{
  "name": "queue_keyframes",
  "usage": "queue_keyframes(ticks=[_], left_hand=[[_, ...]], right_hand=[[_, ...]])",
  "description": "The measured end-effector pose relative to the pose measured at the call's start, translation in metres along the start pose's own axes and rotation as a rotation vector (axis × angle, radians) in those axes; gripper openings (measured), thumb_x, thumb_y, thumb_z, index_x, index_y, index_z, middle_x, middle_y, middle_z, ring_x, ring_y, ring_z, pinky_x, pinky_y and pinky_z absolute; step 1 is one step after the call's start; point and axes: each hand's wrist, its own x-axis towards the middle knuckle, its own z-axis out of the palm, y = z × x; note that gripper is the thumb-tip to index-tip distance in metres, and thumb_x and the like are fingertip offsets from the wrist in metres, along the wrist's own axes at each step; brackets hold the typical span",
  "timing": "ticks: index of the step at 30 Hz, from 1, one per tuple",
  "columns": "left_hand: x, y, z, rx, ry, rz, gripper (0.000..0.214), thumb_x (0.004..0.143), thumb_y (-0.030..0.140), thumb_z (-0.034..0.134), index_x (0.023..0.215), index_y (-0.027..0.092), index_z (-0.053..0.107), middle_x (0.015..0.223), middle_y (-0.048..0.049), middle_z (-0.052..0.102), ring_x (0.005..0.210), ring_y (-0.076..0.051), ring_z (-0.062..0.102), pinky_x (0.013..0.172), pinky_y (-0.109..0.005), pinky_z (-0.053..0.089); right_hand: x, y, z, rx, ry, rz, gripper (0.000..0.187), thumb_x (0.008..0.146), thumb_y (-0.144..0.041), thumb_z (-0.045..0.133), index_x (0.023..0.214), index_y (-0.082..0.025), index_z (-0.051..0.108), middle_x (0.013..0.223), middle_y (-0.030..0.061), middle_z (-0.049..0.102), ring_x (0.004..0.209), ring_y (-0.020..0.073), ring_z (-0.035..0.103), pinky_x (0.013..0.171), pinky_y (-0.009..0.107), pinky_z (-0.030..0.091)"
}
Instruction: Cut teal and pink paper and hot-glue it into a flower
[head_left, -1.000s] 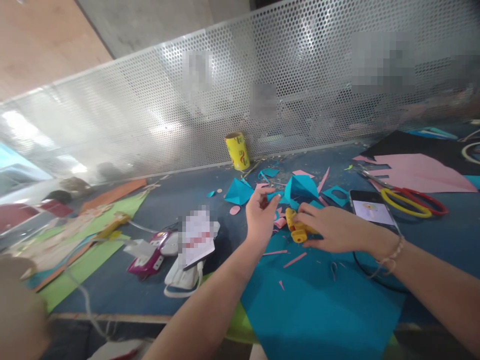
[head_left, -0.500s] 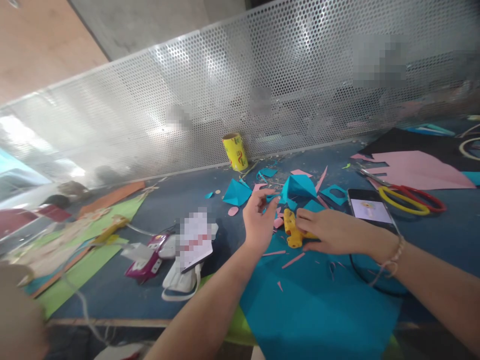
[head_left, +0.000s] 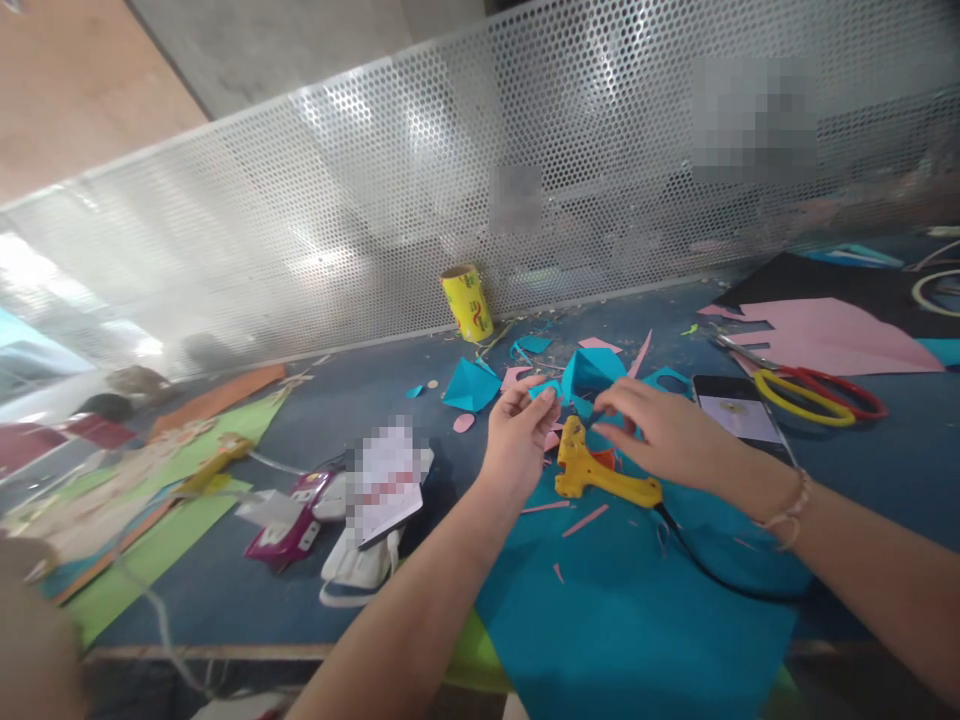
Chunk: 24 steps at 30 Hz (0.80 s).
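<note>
My left hand [head_left: 516, 438] hovers over the blue table with its fingers curled, pinching a small blue paper piece [head_left: 543, 392] at the fingertips. My right hand [head_left: 664, 432] is stretched out beside it, fingers apart, its tips touching the folded blue paper shape [head_left: 594, 370]. A yellow glue gun [head_left: 600, 482] lies on its side on the big blue paper sheet [head_left: 637, 620], just below both hands and touched by neither. Its black cord runs off to the right under my right forearm. Pink and blue scraps are scattered around.
A phone [head_left: 739, 412] and red-and-yellow scissors [head_left: 814, 392] lie right, near pink paper [head_left: 832, 335]. A yellow tube [head_left: 466, 300] stands against the perforated metal panel [head_left: 375, 200]. Another folded blue shape [head_left: 469, 385], a magenta device [head_left: 289, 525] and green paper [head_left: 150, 545] lie left.
My right hand has let go of the glue gun, which now lies flat on the blue sheet, and has moved up to the folded blue paper. The left hand has barely moved.
</note>
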Motion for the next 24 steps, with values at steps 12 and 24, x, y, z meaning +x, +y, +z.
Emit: queue_keyframes(ticks=[12, 24], left_hand=[[-0.011, -0.002, 0.008, -0.100, -0.150, -0.176, 0.026, 0.054, 0.023, 0.075, 0.071, 0.020, 0.056, 0.064, 0.0041, 0.059, 0.058, -0.006, 0.055, 0.057, -0.020, 0.045], [-0.016, -0.006, 0.010, -0.028, -0.161, -0.169, 0.020, 0.059, 0.025, 0.073, 0.073, 0.021, 0.059, 0.065, 0.0036, 0.059, 0.060, -0.007, 0.057, 0.063, -0.021, 0.049]], right_hand=[[0.006, -0.016, 0.014, 0.573, 0.270, 0.143, 0.015, 0.075, -0.028, 0.058, 0.084, -0.021, 0.050, 0.085, 0.0043, 0.054, 0.082, 0.0173, 0.055, 0.064, 0.030, 0.052], [0.006, -0.016, 0.011, 0.540, 0.313, 0.152, 0.014, 0.077, -0.033, 0.056, 0.079, -0.021, 0.051, 0.080, 0.0026, 0.057, 0.074, 0.0154, 0.058, 0.066, 0.031, 0.053]])
